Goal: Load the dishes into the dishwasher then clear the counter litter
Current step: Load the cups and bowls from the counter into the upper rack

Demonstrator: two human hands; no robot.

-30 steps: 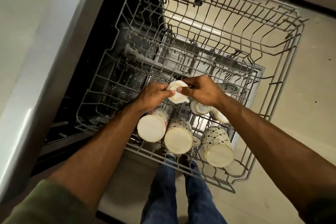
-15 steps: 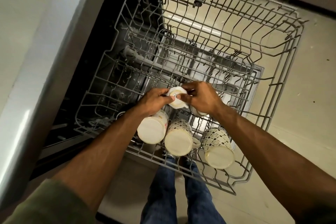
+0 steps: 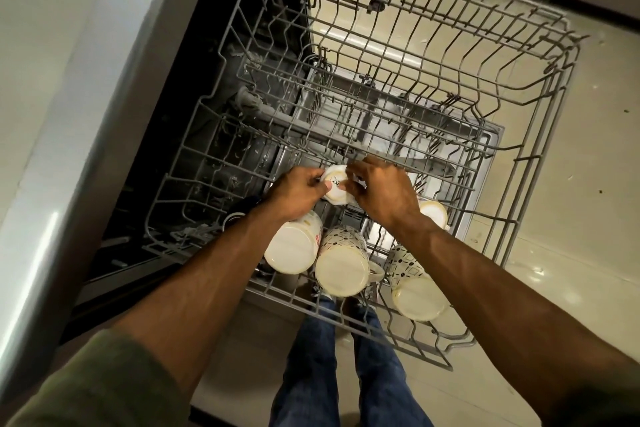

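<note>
1. The dish-loading step is in hand: a person seats a small white ceramic cup (image 3: 335,188), bottom up, in the pulled-out grey wire upper dishwasher rack (image 3: 540,135), in the second row from the rack's near edge.
2. The left hand (image 3: 298,192) and the right hand (image 3: 381,192) both hold this cup; the left fingers (image 3: 320,180) curl against its left side and the right fingers (image 3: 349,184) pinch its right side and base, so both sets are clamped on it.
3. Along the near edge stand three upturned mugs: a plain cream mug (image 3: 294,248) at the left, a dotted cream mug (image 3: 341,263) in the middle, and another dotted mug (image 3: 415,284) toward the near right corner.
4. One more small white cup (image 3: 433,213) shows just beside the right wrist.
5. The next move likely calls for settling the cup steadily between the tines, then releasing both hands without nudging the neighbouring mugs; counter litter waits for later.
</note>
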